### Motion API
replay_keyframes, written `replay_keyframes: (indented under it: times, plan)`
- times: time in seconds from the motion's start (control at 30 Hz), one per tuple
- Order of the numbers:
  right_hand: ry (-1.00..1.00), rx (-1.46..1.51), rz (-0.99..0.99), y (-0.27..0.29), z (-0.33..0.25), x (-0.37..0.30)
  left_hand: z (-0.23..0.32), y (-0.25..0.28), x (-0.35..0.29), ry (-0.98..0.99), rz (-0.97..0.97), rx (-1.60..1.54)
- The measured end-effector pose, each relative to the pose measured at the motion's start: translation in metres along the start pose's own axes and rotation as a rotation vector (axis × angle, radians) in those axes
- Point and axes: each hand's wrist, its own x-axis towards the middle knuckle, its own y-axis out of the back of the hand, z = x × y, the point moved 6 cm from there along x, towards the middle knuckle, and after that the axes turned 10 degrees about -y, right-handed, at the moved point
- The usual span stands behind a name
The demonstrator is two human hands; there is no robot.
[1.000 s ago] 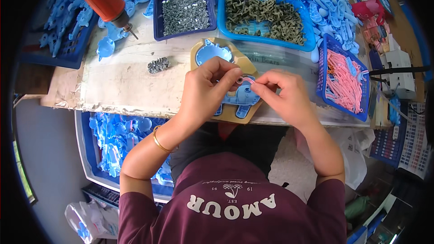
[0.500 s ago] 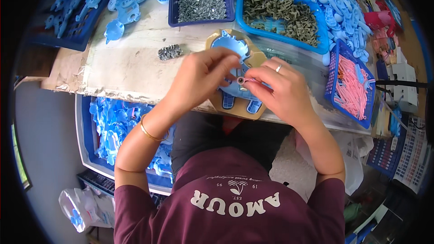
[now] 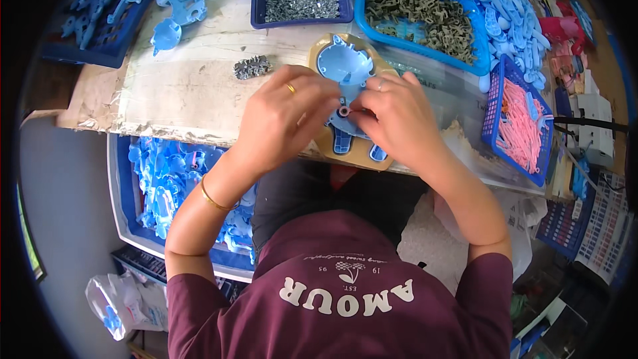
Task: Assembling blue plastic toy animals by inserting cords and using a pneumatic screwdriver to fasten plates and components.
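Note:
A light-blue plastic toy shell (image 3: 344, 66), rounded at one end, lies hollow side up in a tan holder (image 3: 323, 47) at the table's front edge. My right hand (image 3: 397, 112) is closed, its thumb and forefinger pinching a thin pink strip with a round ring end (image 3: 343, 112), which sits over the shell's middle. From the other side my left hand (image 3: 287, 110) reaches over the shell beside that ring. Its fingers are curled together, slightly blurred, and whatever lies between the tips is hidden. The hands cover part of the shell's middle.
Behind stand a dark-blue tray (image 3: 255, 6) of small metal pieces and a light-blue basket (image 3: 480, 46) of brownish metal clips. Small grey parts (image 3: 252, 67) lie at left. At right is a blue basket (image 3: 490, 119) of pink strips. A bin (image 3: 123, 203) of blue shells stands below left.
The pink strip's ring end has moved slightly left and nearer, over the shell. My left hand has shifted toward me, uncovering the shell's round end. The view has shifted slightly.

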Motion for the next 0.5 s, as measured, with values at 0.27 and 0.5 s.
replay_keyframes:
  times: [0.27, 0.5]
  plan:
    - [-0.042, 0.071, 0.122, 0.017, 0.012, -0.024, 0.021, -0.026, -0.014, -0.302, -0.321, 0.219]
    - [-0.101, 0.065, 0.146, 0.015, 0.024, -0.041, 0.019, -0.031, -0.017, -0.254, -0.300, 0.193]
